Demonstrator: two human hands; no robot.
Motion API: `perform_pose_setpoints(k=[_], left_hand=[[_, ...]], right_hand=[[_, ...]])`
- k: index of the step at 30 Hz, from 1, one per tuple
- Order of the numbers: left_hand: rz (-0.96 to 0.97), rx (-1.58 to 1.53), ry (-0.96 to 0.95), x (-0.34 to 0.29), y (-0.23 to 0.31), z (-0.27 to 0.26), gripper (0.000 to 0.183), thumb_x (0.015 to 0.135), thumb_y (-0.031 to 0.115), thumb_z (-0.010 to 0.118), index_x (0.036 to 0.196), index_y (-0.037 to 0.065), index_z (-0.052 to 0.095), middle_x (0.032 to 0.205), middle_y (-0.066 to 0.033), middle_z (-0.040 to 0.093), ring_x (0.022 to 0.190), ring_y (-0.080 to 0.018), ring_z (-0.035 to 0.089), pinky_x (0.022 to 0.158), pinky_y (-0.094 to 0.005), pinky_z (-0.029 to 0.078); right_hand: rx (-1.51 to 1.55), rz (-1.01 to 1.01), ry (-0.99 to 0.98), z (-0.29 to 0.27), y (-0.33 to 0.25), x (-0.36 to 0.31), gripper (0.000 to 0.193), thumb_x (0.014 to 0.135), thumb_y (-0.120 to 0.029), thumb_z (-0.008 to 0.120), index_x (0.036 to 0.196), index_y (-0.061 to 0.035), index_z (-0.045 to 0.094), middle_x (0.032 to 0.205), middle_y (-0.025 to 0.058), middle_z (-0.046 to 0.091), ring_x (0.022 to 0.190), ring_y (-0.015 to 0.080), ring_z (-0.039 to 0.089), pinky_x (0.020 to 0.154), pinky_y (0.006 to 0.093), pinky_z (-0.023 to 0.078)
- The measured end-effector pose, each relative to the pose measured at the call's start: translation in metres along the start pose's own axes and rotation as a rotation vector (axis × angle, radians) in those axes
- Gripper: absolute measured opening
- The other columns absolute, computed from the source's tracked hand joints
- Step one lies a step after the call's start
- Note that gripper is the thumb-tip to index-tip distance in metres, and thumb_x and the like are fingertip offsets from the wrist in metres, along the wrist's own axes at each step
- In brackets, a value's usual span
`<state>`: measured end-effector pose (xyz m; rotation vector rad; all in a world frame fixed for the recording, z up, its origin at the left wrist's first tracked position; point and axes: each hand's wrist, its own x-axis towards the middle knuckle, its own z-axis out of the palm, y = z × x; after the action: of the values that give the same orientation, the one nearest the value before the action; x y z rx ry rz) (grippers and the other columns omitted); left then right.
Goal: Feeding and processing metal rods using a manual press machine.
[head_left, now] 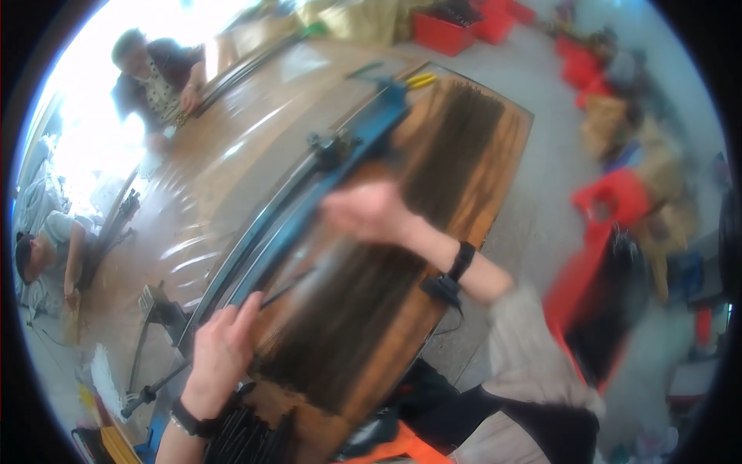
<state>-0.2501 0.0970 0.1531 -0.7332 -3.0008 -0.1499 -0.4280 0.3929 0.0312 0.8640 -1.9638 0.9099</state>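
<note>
A long blue metal fixture with rails runs diagonally across the table. Beside its near end my left hand is closed, and a thin dark rod sticks out from its fingertips. Over the middle of the fixture's right side is my right hand, smeared by motion, its fingers seemingly curled; what it may hold does not show. Beneath and to the right of it, many thin dark rods lie side by side on an orange-brown wooden board. A metal clamp block sits on the rails.
Yellow-handled pliers lie at the fixture's far end. Two people sit across the film-covered table at the left. More dark rods stand near my left wrist. Red bins and red containers are on the floor.
</note>
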Motion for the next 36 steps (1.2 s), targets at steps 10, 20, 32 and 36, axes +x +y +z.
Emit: perform_pose_setpoints(k=[10, 20, 32, 36], left_hand=[[-0.04, -0.042, 0.09, -0.018, -0.006, -0.003, 0.042, 0.086, -0.001, 0.06, 0.126, 0.008, 0.06, 0.076, -0.0117, 0.053, 0.073, -0.0291, 0.059, 0.063, -0.0409, 0.049], [-0.281, 0.183, 0.056, -0.101, -0.037, -0.047, 0.046, 0.084, -0.002, 0.063, 0.127, 0.013, 0.062, 0.074, -0.0134, 0.055, 0.066, -0.03, 0.056, 0.061, -0.0411, 0.046], [-0.364, 0.099, 0.129, -0.167, -0.03, -0.054, 0.048, 0.082, -0.002, 0.065, 0.128, 0.012, 0.063, 0.072, -0.0142, 0.051, 0.065, -0.0305, 0.055, 0.06, -0.0406, 0.045], [-0.344, 0.131, 0.067, -0.174, -0.026, -0.043, 0.049, 0.082, -0.003, 0.064, 0.128, 0.011, 0.062, 0.072, -0.0144, 0.051, 0.065, -0.0305, 0.055, 0.059, -0.0407, 0.045]], right_hand=[[0.265, 0.118, -0.282, 0.017, -0.038, -0.032, 0.029, 0.096, -0.035, 0.062, 0.117, -0.0148, 0.064, 0.062, 0.0009, 0.054, 0.059, 0.0097, 0.057, 0.056, 0.025, 0.049], [0.854, 0.372, -0.597, 0.028, -0.107, -0.021, 0.031, 0.093, -0.03, 0.068, 0.117, -0.0099, 0.069, 0.087, 0.0058, 0.068, 0.075, 0.0168, 0.065, 0.069, 0.03, 0.053], [1.115, 0.588, -0.789, 0.059, -0.186, -0.005, 0.017, 0.092, -0.028, 0.069, 0.088, -0.0113, 0.071, 0.074, -0.0014, 0.064, 0.072, 0.0125, 0.055, 0.068, 0.0339, 0.046], [0.812, 0.286, -0.445, 0.076, -0.208, -0.008, 0.017, 0.09, -0.03, 0.071, 0.095, -0.0135, 0.07, 0.072, -0.0023, 0.062, 0.073, 0.0129, 0.056, 0.071, 0.0369, 0.046]])
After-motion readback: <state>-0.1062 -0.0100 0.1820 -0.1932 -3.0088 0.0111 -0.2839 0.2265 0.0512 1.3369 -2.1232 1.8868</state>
